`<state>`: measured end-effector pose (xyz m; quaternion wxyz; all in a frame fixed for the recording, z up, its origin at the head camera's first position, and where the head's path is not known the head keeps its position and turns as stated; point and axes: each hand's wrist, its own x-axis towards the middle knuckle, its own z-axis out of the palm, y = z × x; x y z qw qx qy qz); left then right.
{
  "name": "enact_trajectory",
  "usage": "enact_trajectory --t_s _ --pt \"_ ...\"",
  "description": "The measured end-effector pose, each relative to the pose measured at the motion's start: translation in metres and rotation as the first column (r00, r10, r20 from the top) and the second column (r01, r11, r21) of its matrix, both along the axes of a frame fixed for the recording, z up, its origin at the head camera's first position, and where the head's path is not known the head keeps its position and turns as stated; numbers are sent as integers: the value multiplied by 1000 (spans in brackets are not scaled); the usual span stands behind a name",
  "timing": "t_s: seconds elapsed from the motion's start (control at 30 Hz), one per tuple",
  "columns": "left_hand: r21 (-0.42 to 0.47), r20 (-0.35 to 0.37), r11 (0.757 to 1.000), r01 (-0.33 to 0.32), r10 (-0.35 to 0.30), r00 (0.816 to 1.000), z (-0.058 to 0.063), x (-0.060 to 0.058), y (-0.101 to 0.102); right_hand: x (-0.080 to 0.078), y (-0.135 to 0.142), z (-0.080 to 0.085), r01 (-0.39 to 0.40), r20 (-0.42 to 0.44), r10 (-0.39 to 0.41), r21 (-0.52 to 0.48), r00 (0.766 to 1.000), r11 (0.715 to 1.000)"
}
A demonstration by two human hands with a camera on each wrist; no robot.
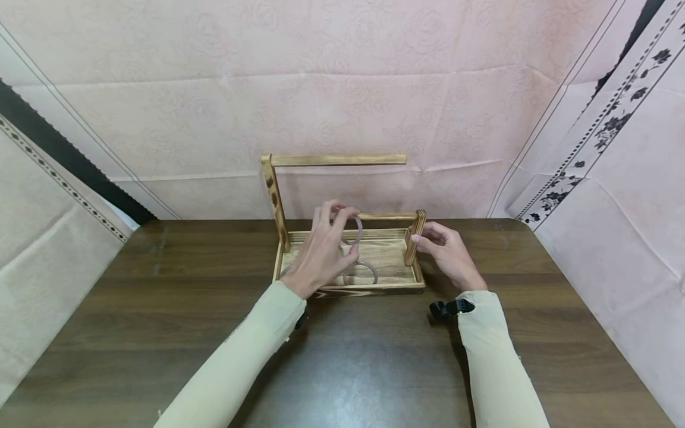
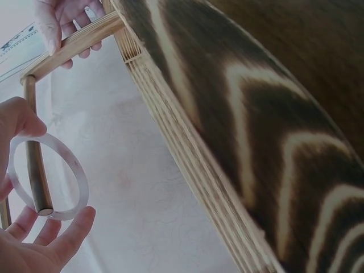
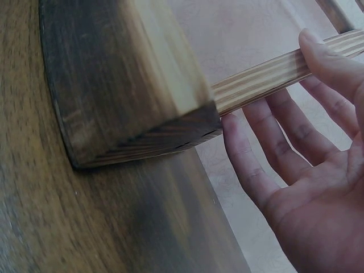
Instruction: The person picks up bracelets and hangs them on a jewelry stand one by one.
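Observation:
My left hand [image 1: 324, 248] pinches a pale translucent bangle [image 2: 82, 179] between thumb and fingertips, above the tray of a wooden bangle stand [image 1: 369, 290]. The bangle is at the free end of the stand's lower rod [image 1: 386, 216]; in the left wrist view, the rod end shows within the ring's outline, but I cannot tell whether it passes through. With thumb and fingers, my right hand [image 1: 449, 252] holds the short right post [image 1: 416, 238] carrying that rod. Another bangle [image 1: 376, 274] rests in the tray, partly hidden by the left hand.
Attached to the taller left post [image 1: 275, 202], an upper rod [image 1: 339, 160] runs rightward to a free end. The stand is on a dark brown wooden table [image 1: 364, 368], near its far edge. Pale patterned cloth [image 1: 342, 107] hangs behind and at both sides.

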<state>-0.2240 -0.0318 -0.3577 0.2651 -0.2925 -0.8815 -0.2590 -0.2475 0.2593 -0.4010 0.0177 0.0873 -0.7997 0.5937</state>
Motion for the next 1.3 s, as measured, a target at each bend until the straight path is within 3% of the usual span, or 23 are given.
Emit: enact_trajectory --t_s 1.3 --pt "-12 15 1000 18 -18 1000 5 -5 14 0 0 0 -9 -14 9 -8 1000 1000"
